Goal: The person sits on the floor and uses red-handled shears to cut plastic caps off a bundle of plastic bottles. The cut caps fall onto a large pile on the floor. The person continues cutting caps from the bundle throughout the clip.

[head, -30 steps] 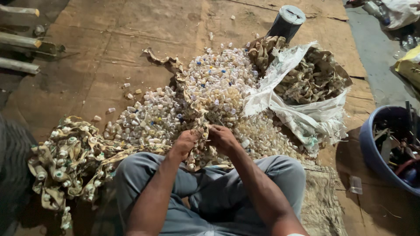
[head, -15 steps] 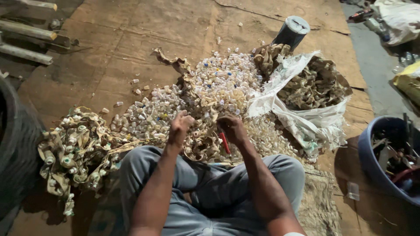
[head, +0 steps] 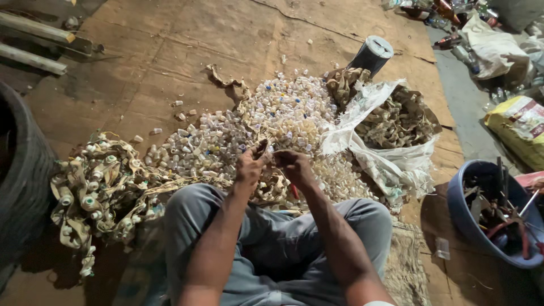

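Fingers of your left hand (head: 251, 164) and right hand (head: 292, 164) pinch a tan strip studded with small caps (head: 266, 152) (red tool (head: 294, 191) under right palm) above the heap of pale little plastic vials (head: 283, 113).

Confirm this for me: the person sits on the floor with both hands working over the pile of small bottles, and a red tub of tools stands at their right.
One detail is off. In the head view the tub at the person's right is blue, not red. The rest stands: the left hand and right hand work together over the pile of small bottles, and the tub holds tools.
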